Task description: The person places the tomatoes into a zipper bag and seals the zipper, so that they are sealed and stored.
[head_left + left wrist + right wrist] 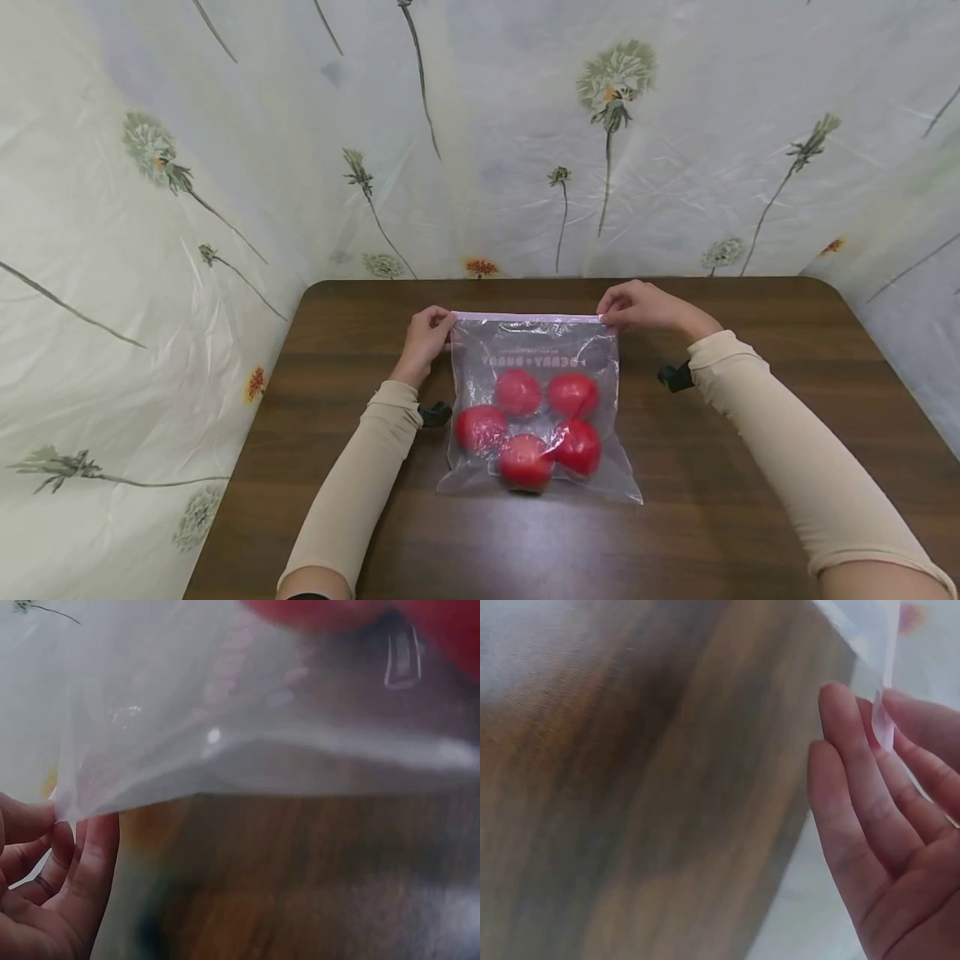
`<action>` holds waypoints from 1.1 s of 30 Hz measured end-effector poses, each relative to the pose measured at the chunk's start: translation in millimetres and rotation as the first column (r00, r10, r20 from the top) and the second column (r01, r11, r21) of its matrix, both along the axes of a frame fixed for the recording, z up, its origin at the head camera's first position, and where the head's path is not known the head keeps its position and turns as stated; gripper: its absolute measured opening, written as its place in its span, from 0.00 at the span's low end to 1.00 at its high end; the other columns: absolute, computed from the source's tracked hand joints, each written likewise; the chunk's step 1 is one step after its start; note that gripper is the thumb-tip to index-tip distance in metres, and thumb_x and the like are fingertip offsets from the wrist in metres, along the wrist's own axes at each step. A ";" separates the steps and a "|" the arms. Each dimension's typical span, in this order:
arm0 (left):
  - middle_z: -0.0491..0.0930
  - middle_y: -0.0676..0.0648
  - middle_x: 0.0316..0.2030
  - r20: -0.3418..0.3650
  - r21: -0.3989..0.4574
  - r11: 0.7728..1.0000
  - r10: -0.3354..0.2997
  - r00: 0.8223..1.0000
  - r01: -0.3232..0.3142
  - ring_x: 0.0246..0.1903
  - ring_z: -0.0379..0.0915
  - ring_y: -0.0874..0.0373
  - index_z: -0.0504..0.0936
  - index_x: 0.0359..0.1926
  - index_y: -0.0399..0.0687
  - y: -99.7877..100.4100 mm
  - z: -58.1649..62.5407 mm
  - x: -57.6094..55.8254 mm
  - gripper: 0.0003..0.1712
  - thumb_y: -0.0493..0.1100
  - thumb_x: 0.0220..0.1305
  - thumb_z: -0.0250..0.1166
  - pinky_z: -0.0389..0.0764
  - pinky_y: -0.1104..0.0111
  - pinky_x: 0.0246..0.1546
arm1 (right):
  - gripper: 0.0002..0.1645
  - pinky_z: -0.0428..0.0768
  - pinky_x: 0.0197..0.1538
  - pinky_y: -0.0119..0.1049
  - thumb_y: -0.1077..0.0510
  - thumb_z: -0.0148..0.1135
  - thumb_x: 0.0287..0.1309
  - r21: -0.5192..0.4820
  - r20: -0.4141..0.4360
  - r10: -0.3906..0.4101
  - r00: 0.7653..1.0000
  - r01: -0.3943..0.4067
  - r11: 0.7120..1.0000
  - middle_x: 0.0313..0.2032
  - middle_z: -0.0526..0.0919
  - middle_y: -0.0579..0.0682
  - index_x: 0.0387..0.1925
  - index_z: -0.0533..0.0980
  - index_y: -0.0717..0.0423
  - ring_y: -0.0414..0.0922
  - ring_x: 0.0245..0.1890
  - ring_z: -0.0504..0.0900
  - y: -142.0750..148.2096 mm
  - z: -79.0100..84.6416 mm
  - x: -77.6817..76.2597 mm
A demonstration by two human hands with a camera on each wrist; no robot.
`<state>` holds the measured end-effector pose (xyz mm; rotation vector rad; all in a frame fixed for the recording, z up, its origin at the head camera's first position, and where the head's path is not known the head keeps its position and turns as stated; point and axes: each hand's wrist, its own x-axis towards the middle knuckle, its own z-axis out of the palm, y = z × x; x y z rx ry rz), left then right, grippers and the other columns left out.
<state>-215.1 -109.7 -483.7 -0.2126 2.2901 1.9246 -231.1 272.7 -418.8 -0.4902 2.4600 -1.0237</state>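
A clear zip bag [536, 340] with a pink strip along its top edge holds several red tomatoes [573, 393]. Its printed lettering reads mirrored in the head view. My left hand [425, 340] pinches the top left corner of the bag, and my right hand [637, 307] pinches the top right corner. In the left wrist view, thumb and fingers [96, 859] meet on the plastic. The right wrist view shows the end of the pink strip [883, 729] between thumb and fingers, with the other fingers extended. Red tomatoes [322, 611] appear blurred through the plastic.
Beneath the bag is a dark wooden table [720, 517] with rounded far corners. A pale sheet [495, 108] printed with dandelions hangs behind it and along both sides. Dark mounts [435, 414] sit at both wrists, over beige sleeves [352, 492].
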 end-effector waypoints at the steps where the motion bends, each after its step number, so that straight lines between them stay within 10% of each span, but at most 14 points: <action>1: 0.75 0.48 0.34 0.001 -0.012 1.000 -0.001 1.000 0.001 0.28 0.75 0.62 0.81 0.48 0.35 -0.2 -1.9 -0.3 0.12 0.41 0.75 0.61 0.83 0.76 0.28 | 0.09 0.88 0.43 0.45 0.64 0.63 0.68 0.007 -0.017 -0.010 1.000 0.010 1.000 0.36 0.87 0.59 0.45 0.80 0.68 0.45 0.34 0.86 -1.0 -3.6 0.6; 16: 0.75 0.49 0.29 0.009 -0.003 1.000 -0.025 1.000 0.025 0.24 0.74 0.63 0.81 0.48 0.34 -5.3 -12.0 4.2 0.13 0.42 0.75 0.61 0.82 0.74 0.25 | 0.07 0.79 0.34 0.36 0.62 0.64 0.67 0.115 -0.190 -0.036 0.981 0.059 0.992 0.35 0.87 0.58 0.42 0.82 0.64 0.46 0.30 0.81 -13.2 -35.6 9.6; 23: 0.80 0.43 0.37 0.017 0.015 0.999 -0.051 0.999 0.051 0.27 0.79 0.61 0.79 0.53 0.36 -17.8 -10.6 13.8 0.16 0.46 0.76 0.60 0.87 0.70 0.31 | 0.21 0.84 0.53 0.55 0.59 0.63 0.70 0.074 -0.261 -0.071 0.963 0.094 0.993 0.54 0.84 0.67 0.59 0.77 0.67 0.61 0.49 0.85 -15.1 -38.4 29.0; 29: 0.82 0.36 0.52 -0.076 -0.112 0.990 -0.099 0.992 0.090 0.38 0.82 0.52 0.78 0.61 0.41 -29.4 -9.1 28.6 0.20 0.49 0.77 0.59 0.87 0.67 0.36 | 0.33 0.76 0.64 0.64 0.53 0.62 0.72 0.028 -0.275 -0.095 0.957 0.107 0.994 0.67 0.73 0.69 0.71 0.67 0.65 0.67 0.61 0.79 -12.8 -38.8 46.7; 33: 0.80 0.37 0.57 -0.202 -0.317 0.943 -0.170 0.965 0.099 0.45 0.82 0.45 0.75 0.69 0.47 -39.2 -12.5 41.8 0.27 0.53 0.76 0.59 0.87 0.58 0.45 | 0.39 0.69 0.69 0.65 0.48 0.61 0.72 0.067 -0.299 -0.108 0.948 0.134 0.989 0.71 0.69 0.66 0.75 0.63 0.61 0.64 0.70 0.70 -9.8 -37.6 64.2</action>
